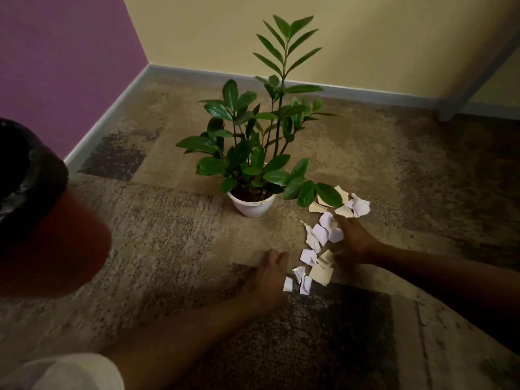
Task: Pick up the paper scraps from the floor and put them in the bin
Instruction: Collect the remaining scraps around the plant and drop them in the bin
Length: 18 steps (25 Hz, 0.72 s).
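Head view: left grip (267, 280) and right grip (353, 240) both released beside unlabelled paper scraps (320, 235).

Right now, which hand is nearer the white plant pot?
Left. The left hand lies on the carpet just below the white plant pot; the right hand is farther right, among the paper scraps.

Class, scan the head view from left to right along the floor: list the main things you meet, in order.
Bin → left hand → paper scraps → right hand. The potted plant is left out: it overlaps the left hand and scraps in this order.
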{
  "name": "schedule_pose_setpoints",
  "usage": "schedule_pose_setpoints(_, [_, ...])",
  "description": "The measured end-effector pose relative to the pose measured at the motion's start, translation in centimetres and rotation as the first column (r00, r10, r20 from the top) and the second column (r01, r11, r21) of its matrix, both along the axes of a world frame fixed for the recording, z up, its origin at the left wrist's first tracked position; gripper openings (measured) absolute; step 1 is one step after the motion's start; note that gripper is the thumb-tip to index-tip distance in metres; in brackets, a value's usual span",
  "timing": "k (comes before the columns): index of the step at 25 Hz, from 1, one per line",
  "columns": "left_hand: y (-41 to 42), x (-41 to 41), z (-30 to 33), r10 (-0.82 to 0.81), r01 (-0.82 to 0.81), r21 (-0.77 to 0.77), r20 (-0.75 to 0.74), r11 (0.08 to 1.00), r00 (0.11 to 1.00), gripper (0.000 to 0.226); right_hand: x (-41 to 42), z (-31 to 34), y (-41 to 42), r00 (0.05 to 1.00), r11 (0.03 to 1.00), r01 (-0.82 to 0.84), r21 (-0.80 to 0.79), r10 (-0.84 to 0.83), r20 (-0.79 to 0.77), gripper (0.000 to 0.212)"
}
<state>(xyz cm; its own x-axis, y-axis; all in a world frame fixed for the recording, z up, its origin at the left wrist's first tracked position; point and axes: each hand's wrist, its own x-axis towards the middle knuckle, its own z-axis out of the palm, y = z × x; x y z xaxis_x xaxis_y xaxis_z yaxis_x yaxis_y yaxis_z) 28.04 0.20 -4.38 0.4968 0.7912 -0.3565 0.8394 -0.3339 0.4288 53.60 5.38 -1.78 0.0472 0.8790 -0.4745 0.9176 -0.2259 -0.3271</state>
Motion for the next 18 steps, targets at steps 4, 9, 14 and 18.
schedule_pose_setpoints(4, [1.7,2.2,0.2,0.049,-0.050,0.016,0.068,0.999,0.996,0.087,0.7,-0.6,1.2,0.977,0.979,-0.204,0.016,0.202,0.072,0.115])
schedule_pose_setpoints(9, [5.4,5.4,0.1,0.021,-0.020,-0.019,0.042,1.000,0.999,0.107,0.4,-0.9,1.3,0.877,0.882,-0.463,-0.087,0.470,0.098,0.124])
schedule_pose_setpoints(14, [7.3,6.6,-0.1,-0.075,0.074,-0.027,-0.018,0.997,0.997,0.099,0.2,-1.0,-0.6,0.902,0.904,-0.422,-0.060,0.426,0.075,0.119])
schedule_pose_setpoints(18, [6.8,6.4,-0.2,-0.069,0.070,-0.014,0.014,0.997,0.997,0.067,-1.2,-1.4,-2.4,0.914,0.912,-0.403,0.082,0.406,-0.022,0.088])
